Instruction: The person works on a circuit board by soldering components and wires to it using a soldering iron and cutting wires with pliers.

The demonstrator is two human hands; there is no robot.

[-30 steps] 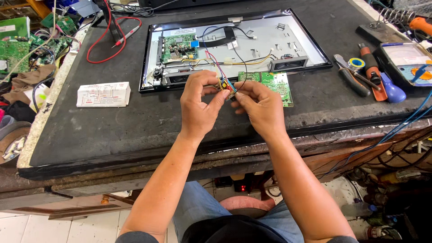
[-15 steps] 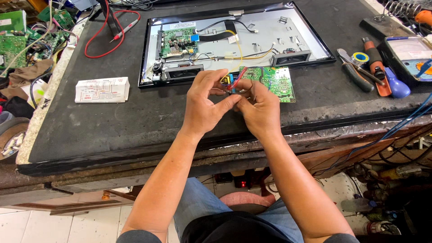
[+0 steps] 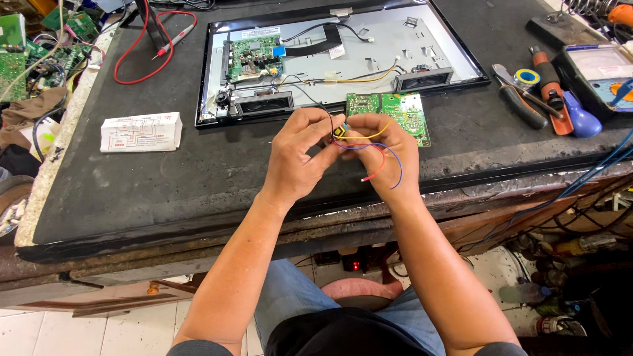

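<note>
while both hands meet above the bench, left hand (image 3: 297, 158) and right hand (image 3: 386, 158) pinch a small yellow part (image 3: 339, 132); coloured wires (image 3: 377, 155) trail over the right hand, green circuit board (image 3: 395, 112) just beyond.

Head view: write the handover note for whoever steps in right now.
Left hand: fingertips pinch a small yellow part with loose wires (red, blue, yellow).
Right hand: grips the same part from the other side; the wires loop over its back.
Both hands are held over the front of the bench mat, just ahead of the open screen panel. A loose green board lies by the panel's front edge.
Done: panel back is off, boards exposed.
Left: the wire ends hang free, joined to nothing visible.
Pliers and screwdrivers lie to the right.
</note>
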